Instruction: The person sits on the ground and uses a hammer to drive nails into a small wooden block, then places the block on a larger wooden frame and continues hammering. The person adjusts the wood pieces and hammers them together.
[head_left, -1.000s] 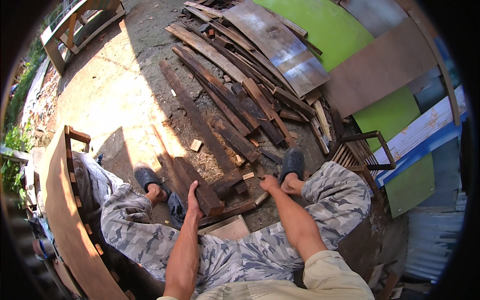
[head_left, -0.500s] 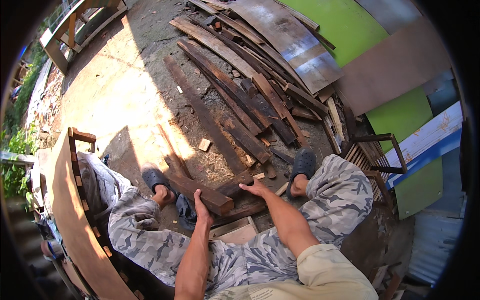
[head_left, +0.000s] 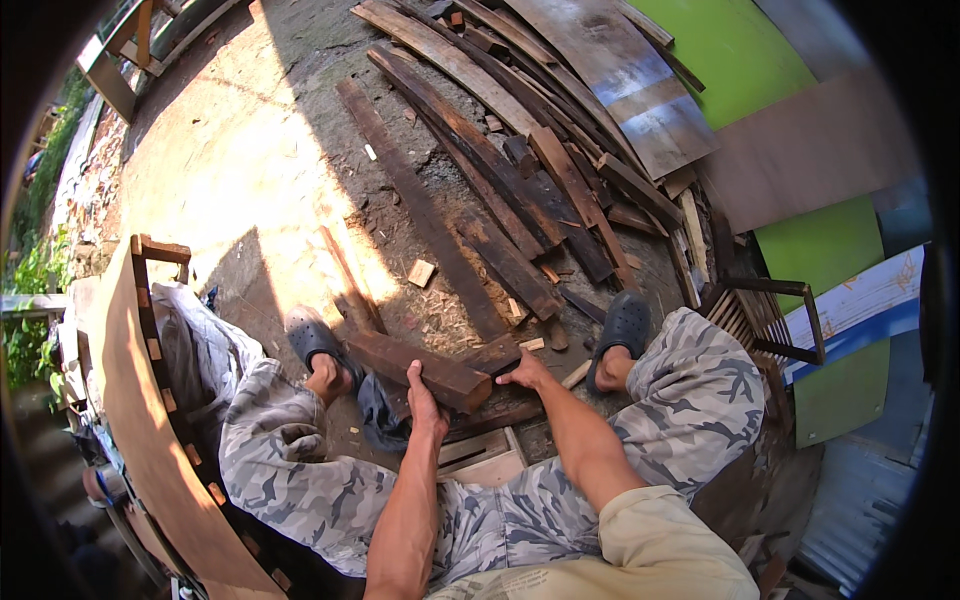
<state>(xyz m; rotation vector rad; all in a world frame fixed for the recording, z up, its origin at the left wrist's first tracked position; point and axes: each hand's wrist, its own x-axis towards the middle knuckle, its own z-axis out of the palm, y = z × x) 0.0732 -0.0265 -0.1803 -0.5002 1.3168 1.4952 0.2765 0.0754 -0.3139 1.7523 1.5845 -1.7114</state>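
The left hand [head_left: 427, 402] grips the near end of a squared brown timber [head_left: 405, 363] just below the frame's center, thumb on top, apparently to steady its weight. The right hand [head_left: 526, 371] meets the end of a darker wood block [head_left: 494, 353] alongside; hidden fingers leave its grip unclear. Loose planks [head_left: 420, 212] lie above, seemingly within reach.

Trousers [head_left: 690, 385]: loose, grey camo, light and dark patches, centre seam [head_left: 505, 530]. At trousers' waist: pale beige shirt [head_left: 590, 578], short sleeve [head_left: 655, 528], small dark print [head_left: 525, 580]. Below trousers: 2 dark grey clogs [head_left: 627, 320], perforated tops. Left hand [head_left: 426, 408], right hand [head_left: 528, 371]: both bare.
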